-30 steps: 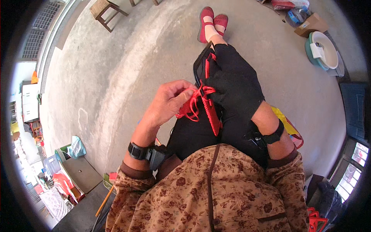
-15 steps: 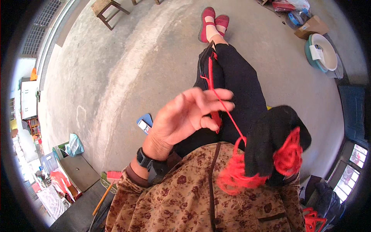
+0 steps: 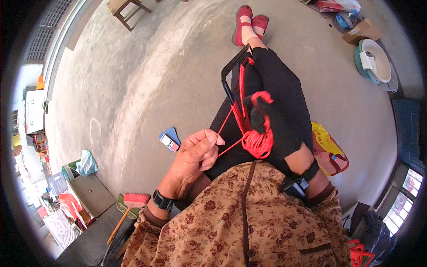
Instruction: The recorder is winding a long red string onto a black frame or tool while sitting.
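Observation:
My bare left hand (image 3: 195, 152) is closed in a pinch on a thin red cord (image 3: 227, 121), which bends at its fingertips. One strand runs up to a black rod-like frame (image 3: 227, 80) on my lap, the other to a looped red cord bundle (image 3: 259, 144). My right hand (image 3: 284, 131), in a black glove, grips that bundle beside the frame; its fingers are partly blurred and covered by loops. Tight red cord turns (image 3: 239, 118) wrap part of the frame, and a red strip (image 3: 242, 86) runs alongside them.
On the floor at left lies a phone (image 3: 169, 143) on a blue pad. A red-and-yellow bag (image 3: 327, 149) rests by my right leg. Basins (image 3: 376, 62) and a cardboard box (image 3: 362, 31) stand far right. A red-bristled broom (image 3: 135, 199) is at lower left; a wooden stool (image 3: 129, 13) stands far left.
My left hand has gone from spread fingers to a pinch on the cord, moving slightly down. My gloved right hand has moved left and up with the bundle, over to the frame.

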The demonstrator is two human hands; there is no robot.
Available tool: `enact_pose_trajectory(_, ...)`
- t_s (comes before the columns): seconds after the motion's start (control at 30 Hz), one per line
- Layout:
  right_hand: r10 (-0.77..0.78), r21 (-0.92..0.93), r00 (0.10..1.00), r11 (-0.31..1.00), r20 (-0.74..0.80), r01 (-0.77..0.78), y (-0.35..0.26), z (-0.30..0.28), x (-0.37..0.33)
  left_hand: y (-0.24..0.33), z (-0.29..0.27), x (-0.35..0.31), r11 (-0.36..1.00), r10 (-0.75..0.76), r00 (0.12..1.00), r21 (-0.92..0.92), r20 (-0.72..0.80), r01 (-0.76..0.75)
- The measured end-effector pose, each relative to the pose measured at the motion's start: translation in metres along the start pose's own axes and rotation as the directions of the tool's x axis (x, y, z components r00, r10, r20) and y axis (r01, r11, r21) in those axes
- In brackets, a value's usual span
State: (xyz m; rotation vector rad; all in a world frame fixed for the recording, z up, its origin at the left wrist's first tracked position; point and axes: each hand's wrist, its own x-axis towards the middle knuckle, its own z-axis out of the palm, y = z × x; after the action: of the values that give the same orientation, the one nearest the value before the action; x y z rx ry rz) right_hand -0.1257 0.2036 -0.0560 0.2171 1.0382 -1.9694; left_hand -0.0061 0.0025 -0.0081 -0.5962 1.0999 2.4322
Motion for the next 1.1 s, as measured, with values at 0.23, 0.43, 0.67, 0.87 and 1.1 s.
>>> enact_pose_trajectory(0.23, -0.466, -0.115, 0.757, 0.875, -0.458, 0.469, -0.077, -0.017, -0.032, 0.025, 0.003, 0.008, 0.990, 0.040, 0.977, -0.144, 0.209, -0.009)
enact_pose_trajectory(0.43, -0.680, -0.892, 0.681, 0.444, -0.271, 0.087, -0.097, -0.011, -0.014, 0.050, 0.018, 0.045, 0.929, 0.360, 0.933, -0.105, 0.022, -0.356)
enact_pose_trajectory(0.67, -0.659, -0.914, 0.648, -0.164, 0.382, 0.372, -0.054, 0.023, 0.015, 0.014, 0.005, 0.088, 0.971, 0.176, 0.984, 0.168, -0.020, -0.170)
enact_pose_trajectory(0.87, -0.697, -0.841, 0.714, 0.343, 0.072, 0.419, -0.068, 0.029, 0.002, 0.030, -0.011, 0.081, 0.986, 0.160, 0.984, -0.032, -0.072, -0.163)
enact_pose_trajectory(1.1, -0.762, -0.930, 0.545, -0.210, 0.350, 0.303, -0.072, 0.071, -0.008, 0.076, 0.015, -0.012, 0.855, 0.501, 0.865, -0.147, -0.015, -0.498)
